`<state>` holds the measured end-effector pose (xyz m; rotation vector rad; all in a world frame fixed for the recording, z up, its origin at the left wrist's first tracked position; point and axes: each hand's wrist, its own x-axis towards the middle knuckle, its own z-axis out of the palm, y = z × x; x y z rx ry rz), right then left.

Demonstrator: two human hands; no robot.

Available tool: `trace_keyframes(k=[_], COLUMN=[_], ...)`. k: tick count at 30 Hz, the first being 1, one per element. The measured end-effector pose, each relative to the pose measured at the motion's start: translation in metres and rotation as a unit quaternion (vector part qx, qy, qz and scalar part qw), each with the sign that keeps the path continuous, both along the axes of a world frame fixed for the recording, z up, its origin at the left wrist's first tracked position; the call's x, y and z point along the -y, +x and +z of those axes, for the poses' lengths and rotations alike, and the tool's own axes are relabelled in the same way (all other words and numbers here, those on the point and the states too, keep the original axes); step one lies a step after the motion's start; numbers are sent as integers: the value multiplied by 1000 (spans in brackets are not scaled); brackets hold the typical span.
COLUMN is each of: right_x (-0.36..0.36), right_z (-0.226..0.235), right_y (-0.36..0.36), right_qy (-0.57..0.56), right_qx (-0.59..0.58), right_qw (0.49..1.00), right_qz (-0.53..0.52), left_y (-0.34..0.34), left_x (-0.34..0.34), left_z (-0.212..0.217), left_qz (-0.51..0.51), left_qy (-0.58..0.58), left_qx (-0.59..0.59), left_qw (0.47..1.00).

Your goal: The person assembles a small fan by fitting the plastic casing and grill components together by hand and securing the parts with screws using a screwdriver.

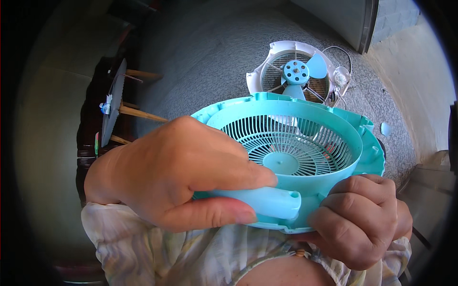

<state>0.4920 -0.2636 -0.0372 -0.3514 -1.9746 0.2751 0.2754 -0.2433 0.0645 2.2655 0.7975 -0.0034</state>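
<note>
A turquoise fan housing (355, 164) with a round slatted grille (280, 163) is held in front of my body, its inside turned up toward me. Between the thumb and fingers of my left hand (186, 176) is a light blue handle-like piece (274, 202). Its hollow end points right and lies over the near rim of the housing; whether it is joined there I cannot tell. My right hand (358, 217) is closed around the housing's near right edge, its thumb mostly hidden.
Beyond the housing, the fan's white rear half (261, 76) lies on the grey speckled floor with its blue blades (317, 66) and a cord (344, 51). A small light blue piece (386, 129) lies to the right. At left stands a low table (114, 105) with wooden legs.
</note>
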Motion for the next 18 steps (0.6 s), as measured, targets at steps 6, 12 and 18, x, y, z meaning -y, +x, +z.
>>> trace_keyframes(k=[6, 12, 18], right_x=[-6, -5, -11], right_z=[-4, 6, 6], right_y=[6, 1, 4], right_qy=[-43, -52, -73], right_qx=[12, 39, 103], right_qw=[999, 996, 992], right_qz=[-23, -63, -10], left_y=[2, 0, -17], left_x=[0, 0, -14], left_z=[4, 3, 4], left_qz=[51, 53, 3], left_qy=[15, 5, -175], left_qx=[28, 16, 1], left_qw=[998, 998, 985])
